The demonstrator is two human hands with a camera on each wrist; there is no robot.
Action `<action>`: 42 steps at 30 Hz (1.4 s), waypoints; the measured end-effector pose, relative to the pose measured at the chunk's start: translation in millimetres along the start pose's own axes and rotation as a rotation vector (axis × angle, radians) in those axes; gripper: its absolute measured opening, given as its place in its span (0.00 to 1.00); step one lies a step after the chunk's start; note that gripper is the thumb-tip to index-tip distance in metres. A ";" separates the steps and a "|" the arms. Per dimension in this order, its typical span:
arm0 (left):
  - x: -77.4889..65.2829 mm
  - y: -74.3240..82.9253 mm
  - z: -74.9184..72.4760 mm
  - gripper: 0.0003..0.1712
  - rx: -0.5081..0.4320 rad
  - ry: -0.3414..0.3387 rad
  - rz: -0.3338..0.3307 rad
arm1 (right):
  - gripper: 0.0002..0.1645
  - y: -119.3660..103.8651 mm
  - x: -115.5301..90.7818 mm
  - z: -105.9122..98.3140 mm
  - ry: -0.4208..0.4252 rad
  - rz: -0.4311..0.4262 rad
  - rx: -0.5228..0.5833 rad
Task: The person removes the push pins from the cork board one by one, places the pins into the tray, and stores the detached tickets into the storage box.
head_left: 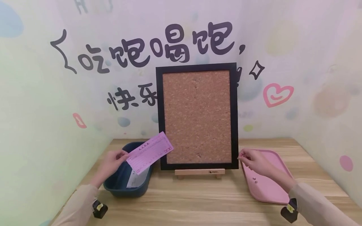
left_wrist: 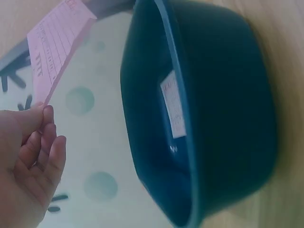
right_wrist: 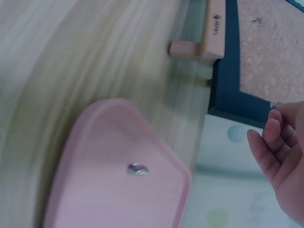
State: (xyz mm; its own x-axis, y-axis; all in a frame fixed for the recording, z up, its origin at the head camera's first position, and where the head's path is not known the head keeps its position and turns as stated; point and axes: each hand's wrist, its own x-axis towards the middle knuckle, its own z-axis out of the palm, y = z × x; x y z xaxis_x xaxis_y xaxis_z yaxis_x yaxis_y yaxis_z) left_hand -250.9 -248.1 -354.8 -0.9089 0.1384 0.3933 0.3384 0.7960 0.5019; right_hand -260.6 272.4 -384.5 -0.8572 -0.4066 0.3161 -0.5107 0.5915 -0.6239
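Left hand grip pinches pink slip over basin rim; right hand pinches pin.

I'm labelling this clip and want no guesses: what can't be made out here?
- Print on the pink slip: too small, head view.
- Second paper in the blue tub: partly hidden by the tub's wall.
- Item pinched by the right hand: tiny, mostly covered by fingertips.

A wooden table fills the corner. On it sit a dark blue tub at the left, a small wooden stand propping a corkboard, and a pink tray at the right.
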 end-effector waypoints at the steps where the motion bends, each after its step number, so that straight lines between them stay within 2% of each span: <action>1: -1.5 -2.8 -1.7 0.05 0.015 0.008 -0.006 | 0.04 2.1 -2.6 0.4 0.005 -0.003 -0.002; 8: -13.8 -21.3 -8.5 0.07 0.015 0.021 -0.067 | 0.06 15.1 -17.1 -0.3 0.014 0.041 -0.025; 13: -26.4 -32.2 -11.7 0.09 0.018 0.045 -0.106 | 0.06 28.2 -27.4 -0.3 0.030 0.025 -0.034; 20: -38.3 -47.5 -10.2 0.09 0.049 0.025 -0.168 | 0.06 50.6 -48.6 -1.3 -0.031 0.038 -0.019; 26: -44.0 -48.4 -2.1 0.09 0.073 0.026 -0.196 | 0.04 69.0 -64.5 -1.3 -0.033 0.043 -0.064; 29: -46.1 -50.4 5.2 0.09 0.070 0.078 -0.196 | 0.04 75.4 -69.0 0.2 -0.039 0.045 -0.075; 31: -46.5 -54.8 12.4 0.09 0.053 0.147 -0.169 | 0.04 78.1 -70.3 1.2 -0.051 0.052 -0.066; 36: -44.3 -46.8 17.7 0.10 0.102 0.141 -0.201 | 0.05 80.4 -69.9 2.5 -0.074 0.060 -0.044; 38: -43.4 -41.5 17.6 0.09 0.126 0.110 -0.226 | 0.05 81.1 -69.4 3.0 -0.078 0.055 -0.043; 39: -43.2 -43.1 20.8 0.09 0.131 0.147 -0.210 | 0.06 81.4 -69.3 3.3 -0.082 0.052 -0.040; 42: -43.9 -43.5 25.8 0.08 0.130 0.178 -0.193 | 0.06 81.8 -69.2 4.3 -0.104 0.065 -0.018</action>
State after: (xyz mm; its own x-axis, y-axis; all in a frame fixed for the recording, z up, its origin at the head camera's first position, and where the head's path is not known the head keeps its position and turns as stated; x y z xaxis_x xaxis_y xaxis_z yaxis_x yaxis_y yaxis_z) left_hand -232.0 -273.6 -413.8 -0.8927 -0.1196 0.4345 0.1184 0.8680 0.4822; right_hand -242.8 345.9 -460.4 -0.8774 -0.4366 0.1990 -0.4563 0.6310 -0.6273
